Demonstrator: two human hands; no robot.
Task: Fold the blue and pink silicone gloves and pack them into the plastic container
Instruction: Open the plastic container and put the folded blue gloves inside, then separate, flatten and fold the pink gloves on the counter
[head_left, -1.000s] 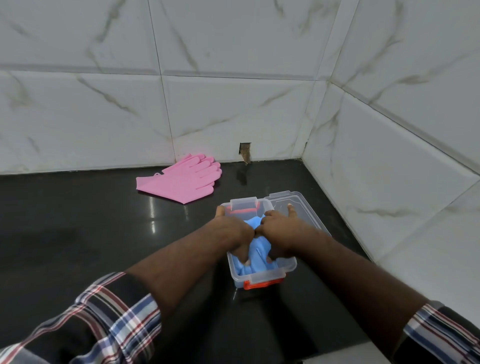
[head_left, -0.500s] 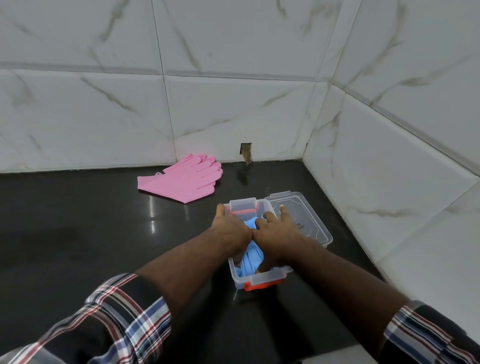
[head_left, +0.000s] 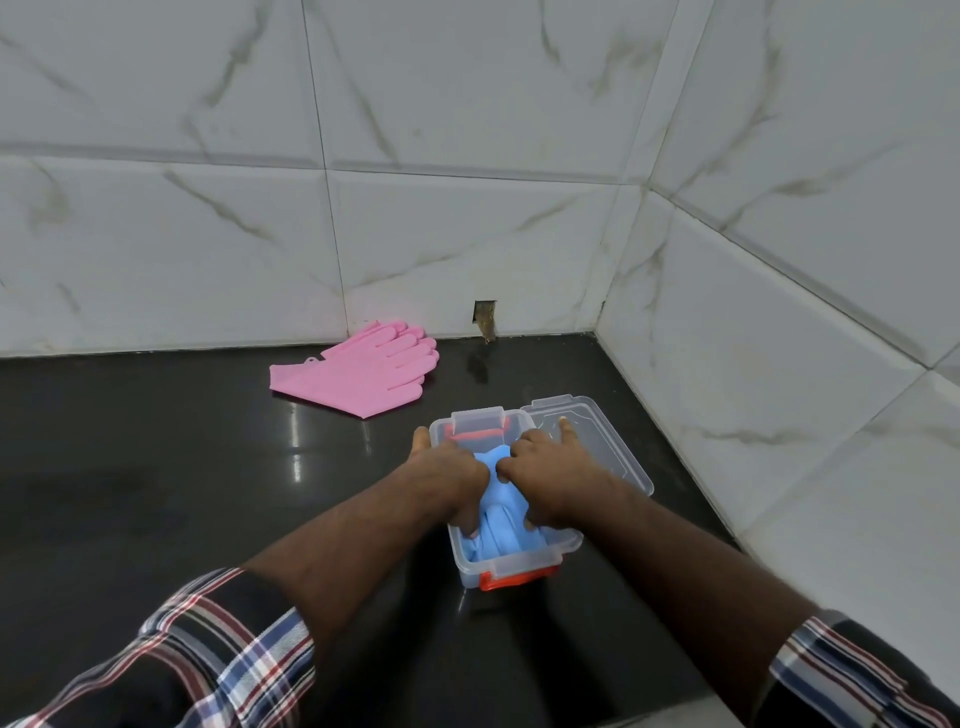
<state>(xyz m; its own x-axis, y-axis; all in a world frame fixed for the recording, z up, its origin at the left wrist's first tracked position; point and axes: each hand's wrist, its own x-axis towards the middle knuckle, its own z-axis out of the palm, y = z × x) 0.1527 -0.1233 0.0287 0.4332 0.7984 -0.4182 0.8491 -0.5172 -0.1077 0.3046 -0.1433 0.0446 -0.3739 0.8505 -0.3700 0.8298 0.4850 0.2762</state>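
Observation:
A clear plastic container (head_left: 511, 569) with orange latches stands on the black counter, its lid (head_left: 597, 441) open to the right. Folded blue gloves (head_left: 501, 522) lie bunched inside it. My left hand (head_left: 449, 480) presses down on the gloves' left side with curled fingers, thumb over the container's left rim. My right hand (head_left: 553, 475) presses on their right side, its fingers curled into the blue silicone and one finger stretched over the lid. The pink gloves (head_left: 363, 374) lie flat and stacked near the back wall, to the left of the container.
The black counter (head_left: 156, 493) runs left and toward me. White marble-pattern tiled walls (head_left: 779, 364) close the back and right sides. A small dark notch (head_left: 484, 314) is at the base of the back wall.
Both hands stay on the blue gloves in the container and have shifted slightly, pushing them deeper. The right hand's fingers have spread a little over the lid.

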